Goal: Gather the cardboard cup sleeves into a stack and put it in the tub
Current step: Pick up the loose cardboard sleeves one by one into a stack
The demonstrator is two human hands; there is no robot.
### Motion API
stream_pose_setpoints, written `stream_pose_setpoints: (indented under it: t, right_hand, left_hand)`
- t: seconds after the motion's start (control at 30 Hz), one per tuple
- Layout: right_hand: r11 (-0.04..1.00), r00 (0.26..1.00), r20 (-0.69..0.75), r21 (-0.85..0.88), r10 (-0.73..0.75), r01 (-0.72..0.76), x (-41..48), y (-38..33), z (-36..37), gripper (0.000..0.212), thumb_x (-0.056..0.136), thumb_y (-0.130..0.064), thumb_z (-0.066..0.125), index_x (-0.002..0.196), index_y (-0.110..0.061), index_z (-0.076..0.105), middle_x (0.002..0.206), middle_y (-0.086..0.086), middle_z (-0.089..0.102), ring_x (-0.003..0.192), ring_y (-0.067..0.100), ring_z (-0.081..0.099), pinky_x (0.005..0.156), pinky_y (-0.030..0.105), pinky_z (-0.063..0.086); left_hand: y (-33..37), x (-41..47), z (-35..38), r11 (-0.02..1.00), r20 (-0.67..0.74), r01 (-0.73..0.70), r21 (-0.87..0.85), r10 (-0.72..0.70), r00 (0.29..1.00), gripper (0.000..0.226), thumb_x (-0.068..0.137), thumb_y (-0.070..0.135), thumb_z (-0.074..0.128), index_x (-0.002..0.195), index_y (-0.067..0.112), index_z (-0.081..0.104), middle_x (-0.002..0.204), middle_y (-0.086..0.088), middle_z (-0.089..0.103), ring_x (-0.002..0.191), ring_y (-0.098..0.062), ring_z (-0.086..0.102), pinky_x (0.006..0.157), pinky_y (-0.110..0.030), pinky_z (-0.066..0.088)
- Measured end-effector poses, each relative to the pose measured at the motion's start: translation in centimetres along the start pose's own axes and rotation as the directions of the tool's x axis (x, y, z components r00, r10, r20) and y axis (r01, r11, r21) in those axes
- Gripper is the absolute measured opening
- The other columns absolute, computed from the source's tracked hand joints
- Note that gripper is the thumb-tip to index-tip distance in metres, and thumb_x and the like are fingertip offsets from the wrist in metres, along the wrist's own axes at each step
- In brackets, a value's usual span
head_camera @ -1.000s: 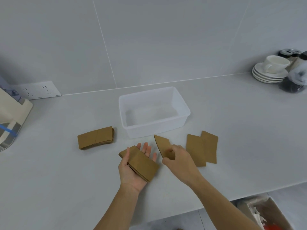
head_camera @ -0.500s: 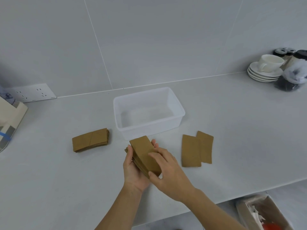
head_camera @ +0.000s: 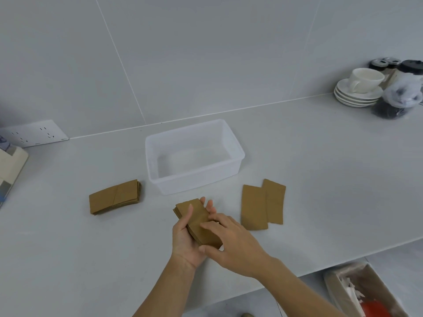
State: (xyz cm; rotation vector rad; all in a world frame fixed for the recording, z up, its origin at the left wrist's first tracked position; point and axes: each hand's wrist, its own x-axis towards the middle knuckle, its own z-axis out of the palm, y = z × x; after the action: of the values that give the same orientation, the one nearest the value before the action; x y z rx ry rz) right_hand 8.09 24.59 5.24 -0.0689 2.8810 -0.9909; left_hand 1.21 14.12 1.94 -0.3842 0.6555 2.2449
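A stack of brown cardboard cup sleeves (head_camera: 198, 217) lies in my left hand (head_camera: 185, 241), thumb over its left edge. My right hand (head_camera: 231, 242) rests on the stack's near end, fingers pressing on top. The clear plastic tub (head_camera: 238, 154) stands just beyond, with nothing inside. Two loose sleeves (head_camera: 263, 205) lie overlapped on the counter to the right of my hands. Another small pile of sleeves (head_camera: 114, 196) sits to the left of the tub.
A white cup on stacked saucers (head_camera: 359, 90) and dark jars (head_camera: 399, 97) stand at the far right by the wall. A socket plate (head_camera: 34, 133) and a box (head_camera: 9, 170) are at the left. Below the counter edge sits a cardboard bin (head_camera: 364, 294).
My right hand picked up a sleeve from the counter, laid it on the stack in my left hand, and now presses it flat and squared with the others.
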Motion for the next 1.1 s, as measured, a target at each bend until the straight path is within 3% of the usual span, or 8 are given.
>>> stream_pose_setpoints:
  t: [0.13, 0.2, 0.3, 0.43, 0.57, 0.77, 1.0, 1.1]
  right_hand:
    - [0.998, 0.998, 0.047, 0.035, 0.050, -0.052, 0.1, 0.7, -1.3, 0.049, 0.085, -0.045, 0.053, 0.128, -0.022, 0.048, 0.138, -0.004, 0.046, 0.115, 0.015, 0.049, 0.098, 0.034, 0.042]
    - [0.988, 0.988, -0.081, 0.091, 0.133, -0.126, 0.1, 1.1, -1.8, 0.045, 0.086, -0.043, 0.053, 0.126, -0.022, 0.050, 0.126, -0.002, 0.055, 0.106, 0.013, 0.054, 0.092, 0.030, 0.044]
    - [0.959, 0.901, -0.327, 0.084, 0.284, -0.272, 0.4, 2.1, -2.1, 0.044, 0.088, -0.042, 0.050, 0.124, -0.016, 0.051, 0.123, -0.001, 0.057, 0.111, 0.015, 0.052, 0.093, 0.028, 0.040]
    - [0.875, 0.787, -0.423, 0.026, 0.448, -0.484, 0.9, 3.7, -2.1, 0.058, 0.088, -0.046, 0.049, 0.131, -0.009, 0.037, 0.136, 0.009, 0.045, 0.126, 0.025, 0.040, 0.105, 0.032, 0.030]
    - [0.798, 0.743, -0.368, -0.006, 0.559, -0.603, 1.1, 4.9, -1.1, 0.083, 0.085, -0.056, 0.046, 0.144, -0.010, 0.011, 0.153, 0.016, 0.016, 0.142, 0.030, 0.014, 0.115, 0.040, 0.014]
    - [0.787, 0.740, -0.367, -0.034, 0.564, -0.616, 1.2, 5.2, 0.1, 0.088, 0.085, -0.055, 0.046, 0.145, -0.009, 0.002, 0.152, 0.014, 0.021, 0.140, 0.028, 0.020, 0.114, 0.039, 0.018]
    - [0.801, 0.742, -0.385, -0.012, 0.549, -0.598, 1.3, 4.9, 0.2, 0.074, 0.083, -0.023, 0.053, 0.143, -0.007, 0.014, 0.144, 0.015, 0.034, 0.132, 0.031, 0.032, 0.108, 0.040, 0.028]
    - [0.808, 0.746, -0.367, 0.024, 0.555, -0.589, 1.4, 4.7, -0.1, 0.073, 0.079, -0.018, 0.054, 0.142, -0.009, 0.017, 0.142, 0.013, 0.035, 0.129, 0.030, 0.034, 0.106, 0.038, 0.029]
  left_hand:
    - [-0.5, 0.3, 0.7, 1.000, -0.091, 0.001, 0.022, 0.001, 0.996, 0.037, 0.071, 0.031, 0.067, 0.105, 0.018, 0.064, 0.088, -0.001, 0.067, 0.085, -0.019, 0.059, 0.084, -0.039, 0.049]
    - [-0.6, 0.5, 1.0, 1.000, -0.116, -0.014, 0.007, 0.015, 0.993, 0.034, 0.070, 0.027, 0.069, 0.102, 0.017, 0.063, 0.089, -0.002, 0.065, 0.081, -0.019, 0.059, 0.082, -0.039, 0.050]
    - [-0.6, 0.8, 1.0, 0.998, -0.145, -0.059, -0.019, 0.056, 0.988, 0.031, 0.069, 0.022, 0.069, 0.099, 0.014, 0.062, 0.090, -0.004, 0.065, 0.076, -0.018, 0.058, 0.081, -0.041, 0.052]
    - [-0.8, 0.7, 0.9, 0.995, -0.181, -0.097, -0.030, 0.090, 0.979, 0.027, 0.071, 0.020, 0.067, 0.097, 0.013, 0.063, 0.090, -0.005, 0.069, 0.073, -0.019, 0.059, 0.089, -0.042, 0.048]
    - [-0.9, 0.4, 0.8, 0.995, -0.189, -0.096, -0.026, 0.089, 0.978, 0.027, 0.073, 0.021, 0.066, 0.098, 0.012, 0.063, 0.089, -0.006, 0.070, 0.073, -0.019, 0.059, 0.086, -0.042, 0.048]
    - [-0.9, 0.1, 0.4, 0.996, -0.169, -0.085, -0.033, 0.078, 0.983, 0.031, 0.073, 0.022, 0.066, 0.102, 0.012, 0.063, 0.091, -0.006, 0.070, 0.076, -0.020, 0.059, 0.084, -0.042, 0.049]
    - [-0.8, -0.3, 0.2, 0.995, -0.166, -0.082, -0.053, 0.073, 0.983, 0.036, 0.070, 0.023, 0.068, 0.103, 0.012, 0.063, 0.093, -0.006, 0.069, 0.076, -0.020, 0.059, 0.084, -0.042, 0.048]
    - [-0.8, -0.4, 0.2, 0.994, -0.161, -0.083, -0.068, 0.071, 0.984, 0.037, 0.069, 0.024, 0.067, 0.104, 0.012, 0.062, 0.093, -0.007, 0.069, 0.076, -0.020, 0.059, 0.083, -0.042, 0.049]
